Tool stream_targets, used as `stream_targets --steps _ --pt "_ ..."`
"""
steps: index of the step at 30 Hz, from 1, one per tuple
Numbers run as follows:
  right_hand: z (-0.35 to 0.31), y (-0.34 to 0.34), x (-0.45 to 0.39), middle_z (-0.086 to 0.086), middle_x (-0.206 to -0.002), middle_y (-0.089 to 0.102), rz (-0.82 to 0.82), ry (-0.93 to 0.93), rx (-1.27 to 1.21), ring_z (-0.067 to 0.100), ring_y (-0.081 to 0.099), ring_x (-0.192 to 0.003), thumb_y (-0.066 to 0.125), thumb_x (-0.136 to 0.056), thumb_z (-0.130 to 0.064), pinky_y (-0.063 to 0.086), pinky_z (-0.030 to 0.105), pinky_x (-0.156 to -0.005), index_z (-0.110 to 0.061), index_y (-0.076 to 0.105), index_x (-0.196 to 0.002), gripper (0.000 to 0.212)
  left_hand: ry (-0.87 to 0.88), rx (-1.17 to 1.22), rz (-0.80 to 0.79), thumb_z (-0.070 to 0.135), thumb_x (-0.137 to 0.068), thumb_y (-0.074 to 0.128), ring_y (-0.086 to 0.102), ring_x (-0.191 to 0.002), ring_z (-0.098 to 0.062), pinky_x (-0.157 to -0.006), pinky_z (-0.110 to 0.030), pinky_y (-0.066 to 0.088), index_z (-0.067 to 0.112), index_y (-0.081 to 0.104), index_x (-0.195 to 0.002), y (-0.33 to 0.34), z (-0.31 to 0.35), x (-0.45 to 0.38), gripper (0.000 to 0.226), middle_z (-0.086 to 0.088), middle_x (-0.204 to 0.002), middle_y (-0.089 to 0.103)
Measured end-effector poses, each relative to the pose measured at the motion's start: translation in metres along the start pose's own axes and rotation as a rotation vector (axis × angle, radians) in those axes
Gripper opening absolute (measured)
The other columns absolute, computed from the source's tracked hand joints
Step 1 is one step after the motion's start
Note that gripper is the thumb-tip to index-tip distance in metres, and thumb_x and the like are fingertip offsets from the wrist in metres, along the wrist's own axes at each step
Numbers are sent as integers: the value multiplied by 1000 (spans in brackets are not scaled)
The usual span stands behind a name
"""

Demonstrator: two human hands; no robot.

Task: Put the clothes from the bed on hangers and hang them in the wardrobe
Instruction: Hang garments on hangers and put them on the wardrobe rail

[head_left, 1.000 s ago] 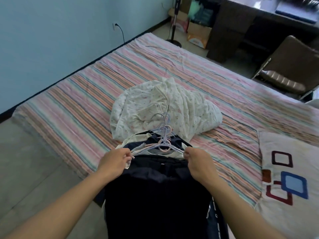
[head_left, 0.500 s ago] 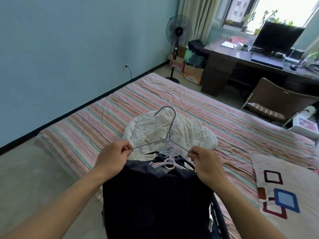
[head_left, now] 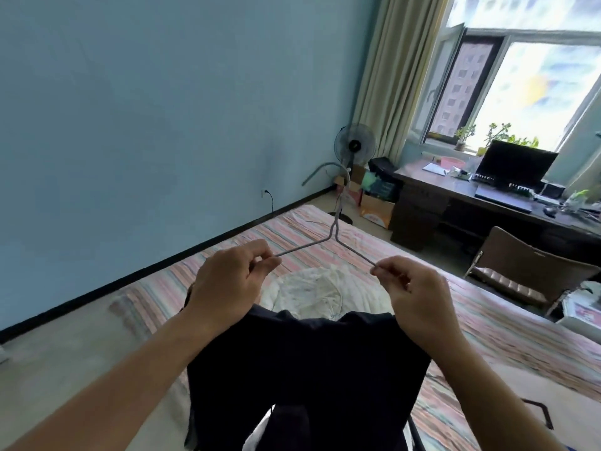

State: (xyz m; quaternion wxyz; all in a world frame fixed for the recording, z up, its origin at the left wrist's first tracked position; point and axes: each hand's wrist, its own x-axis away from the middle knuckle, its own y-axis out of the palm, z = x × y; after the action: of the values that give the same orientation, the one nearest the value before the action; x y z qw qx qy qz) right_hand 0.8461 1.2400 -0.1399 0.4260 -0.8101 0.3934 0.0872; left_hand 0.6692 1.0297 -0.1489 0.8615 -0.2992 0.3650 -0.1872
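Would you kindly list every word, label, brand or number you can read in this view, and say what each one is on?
No text can be read anywhere in this view.
Cardboard boxes beside the desk: coloured print, too blurred to read.
Papers on the desk: too small to read.
Printed item at the right edge: pattern only, no legible words.
Dark garment under the hanger: no visible label.

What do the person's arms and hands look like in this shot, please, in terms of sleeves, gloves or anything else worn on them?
Both forearms are bare right down to the frame's lower edge, with no sleeves in view. The left hand and right hand wear no gloves, and no rings, watch or wristband show on either.
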Motion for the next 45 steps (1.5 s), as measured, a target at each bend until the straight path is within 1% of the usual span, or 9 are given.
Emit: stream_targets --steps 4,7,10,15,19,24,27,34,45 --pt "-39 -8 -11 -17 -82 73 -39 -82 -150 -1 67 -80 73 -87 -12 51 17 -76 -33 73 -86 21 -74 105 32 41 -89 67 55 -51 -12 -54 -26 44 26 66 -79 -41 11 5 18 2 -57 62" --pt "-64 -9 -18 -19 -82 72 -122 -146 -237 2 69 -79 74 -87 -11 54 18 -75 -34 73 -83 23 -101 219 89 29 -87 73 57 -51 -12 -50 -14 41 29 68 -76 -68 22 18 11 5 -58 64" --pt "-88 -3 -26 -17 -77 71 -185 -231 -282 3 68 -72 75 -86 -14 52 15 -69 -29 75 -80 16 -128 229 165 23 -85 74 58 -50 -4 -52 -7 39 29 71 -77 -95 32 32 10 9 -56 64" --pt "-121 9 -41 -17 -67 67 -301 -364 -336 0 53 -55 76 -86 -23 39 13 -56 -33 73 -76 14 -220 228 276 22 -83 75 62 -54 -6 -59 -15 51 27 75 -80 -137 41 52 6 5 -58 68" --pt "-151 20 -46 -14 -69 68 -423 -449 -437 0 50 -55 75 -86 -26 39 13 -55 -34 75 -80 9 -277 231 406 14 -82 76 55 -46 -2 -49 -6 40 26 76 -78 -164 49 71 12 3 -56 67" --pt "-190 34 -43 -10 -74 71 -614 -541 -563 9 62 -63 73 -88 -19 52 31 -66 -27 75 -79 11 -378 175 556 14 -81 77 53 -47 -3 -54 -19 43 29 75 -77 -196 61 105 16 -1 -58 68" --pt "-212 40 -36 -14 -75 71 -657 -623 -634 5 56 -58 72 -88 -19 46 17 -60 -28 74 -78 14 -414 161 619 11 -81 77 47 -44 -5 -49 -18 42 25 76 -78 -211 74 126 14 -5 -59 68" --pt "-265 58 -2 -11 -71 68 -847 -788 -762 22 56 -61 68 -91 -13 43 18 -55 -29 74 -83 19 -472 67 712 13 -81 75 49 -45 -7 -46 -17 40 24 78 -80 -248 103 188 11 -6 -59 67" --pt "-356 72 88 -14 -72 67 -936 -987 -884 6 57 -58 71 -90 -22 44 15 -57 -34 70 -75 19 -551 -78 932 9 -79 77 45 -41 -8 -42 -20 36 20 78 -76 -310 143 289 11 -10 -56 65"
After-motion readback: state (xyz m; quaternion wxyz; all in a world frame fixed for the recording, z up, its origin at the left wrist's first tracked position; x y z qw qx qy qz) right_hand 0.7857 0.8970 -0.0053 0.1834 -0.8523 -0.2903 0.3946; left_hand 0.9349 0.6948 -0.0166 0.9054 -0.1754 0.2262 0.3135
